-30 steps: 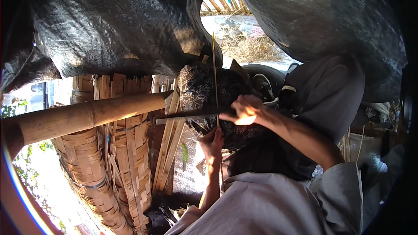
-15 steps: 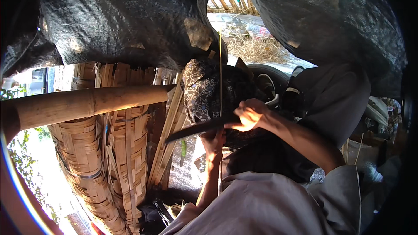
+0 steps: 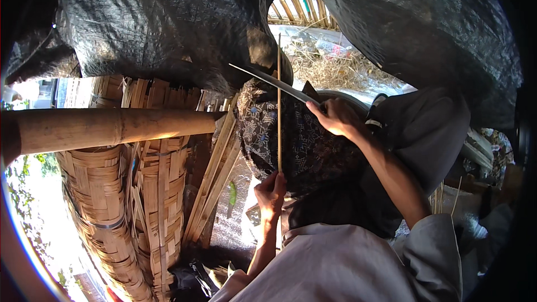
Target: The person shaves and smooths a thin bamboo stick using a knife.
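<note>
The left hand [image 3: 272, 193] is closed round the foot of a thin pale bamboo sliver [image 3: 279, 106], which stands upright over the dark patterned cloth [image 3: 302, 140]. To its right, the right hand [image 3: 335, 116] grips a long curved steel blade [image 3: 274, 82] lying crosswise against the sliver's upper part.

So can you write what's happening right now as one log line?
left hand: holds thin bamboo stick upright | right hand: grips long knife, blade against stick | patterned cloth behind
</note>
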`<state>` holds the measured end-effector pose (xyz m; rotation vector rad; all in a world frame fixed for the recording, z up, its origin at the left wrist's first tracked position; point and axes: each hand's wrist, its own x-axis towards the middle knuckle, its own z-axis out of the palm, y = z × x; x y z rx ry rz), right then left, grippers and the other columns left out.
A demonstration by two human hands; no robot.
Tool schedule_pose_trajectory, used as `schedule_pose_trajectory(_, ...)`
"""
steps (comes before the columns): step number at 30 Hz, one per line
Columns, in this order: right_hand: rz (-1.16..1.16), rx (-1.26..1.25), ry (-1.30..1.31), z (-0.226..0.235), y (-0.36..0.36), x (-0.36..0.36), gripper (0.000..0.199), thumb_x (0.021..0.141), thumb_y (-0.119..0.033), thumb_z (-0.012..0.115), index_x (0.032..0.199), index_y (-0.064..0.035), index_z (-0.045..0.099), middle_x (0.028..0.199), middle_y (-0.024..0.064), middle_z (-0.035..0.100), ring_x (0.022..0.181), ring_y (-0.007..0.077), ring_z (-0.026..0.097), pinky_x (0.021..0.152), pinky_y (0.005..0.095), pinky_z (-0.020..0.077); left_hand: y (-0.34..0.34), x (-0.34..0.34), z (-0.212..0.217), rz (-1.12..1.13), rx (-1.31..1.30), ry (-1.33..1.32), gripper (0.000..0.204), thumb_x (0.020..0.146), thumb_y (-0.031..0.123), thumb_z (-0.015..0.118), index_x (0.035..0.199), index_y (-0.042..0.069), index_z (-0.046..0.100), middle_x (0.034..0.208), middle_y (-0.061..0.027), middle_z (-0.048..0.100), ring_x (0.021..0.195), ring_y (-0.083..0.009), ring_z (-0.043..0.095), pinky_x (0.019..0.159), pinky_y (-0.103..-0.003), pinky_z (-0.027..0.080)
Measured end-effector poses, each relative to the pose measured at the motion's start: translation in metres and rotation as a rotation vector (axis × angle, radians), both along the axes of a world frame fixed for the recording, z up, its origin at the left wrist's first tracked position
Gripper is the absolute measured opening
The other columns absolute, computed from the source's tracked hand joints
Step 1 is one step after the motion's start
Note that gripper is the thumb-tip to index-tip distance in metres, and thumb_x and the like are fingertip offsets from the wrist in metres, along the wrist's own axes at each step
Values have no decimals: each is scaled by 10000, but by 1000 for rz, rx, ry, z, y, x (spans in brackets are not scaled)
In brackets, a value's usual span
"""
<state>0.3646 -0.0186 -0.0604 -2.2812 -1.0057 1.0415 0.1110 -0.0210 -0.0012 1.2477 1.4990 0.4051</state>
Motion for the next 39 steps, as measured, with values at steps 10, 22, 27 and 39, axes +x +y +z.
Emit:
schedule_pose_trajectory(10, -73, 54, 696, 46, -41, -25, 495, 821, -486, 599, 596, -127, 344, 449, -23, 379, 363, 82, 428, 379, 249, 355, 34, 9, 8, -240, 76, -109, 294, 889, 121, 547, 1131, -47, 549, 815, -80, 613, 627, -87, 556, 537, -204, 461)
schedule_pose_trajectory(22, -607, 314, 1303, 34, -62, -30, 184, 829, -65, 607, 811, -86, 425, 637, -13, 437, 501, 72, 447, 468, 252, 397, -51, -80, -20, -354, 583, 420, 443, 760, 161, 697, 1129, 16, 499, 867, -120, 581, 859, -250, 586, 689, -326, 515)
schedule_pose_trajectory(27, -772, 368, 1426, 33, -64, -21, 124, 819, -81, 597, 801, -86, 474, 664, -9, 464, 527, 48, 444, 497, 241, 400, -51, -85, -21, -314, 357, 526, 84, 802, 107, 625, 772, 28, 626, 709, -143, 636, 657, -238, 649, 590, -333, 490)
schedule_pose_trajectory(39, -497, 341, 1264, 69, -56, -35, 131, 867, -109, 546, 928, -38, 454, 707, 37, 487, 556, 120, 537, 519, 309, 520, 16, -20, 35, -191, 466, 94, 164, 834, 77, 608, 965, -22, 617, 693, -72, 646, 584, -87, 584, 519, -230, 466)
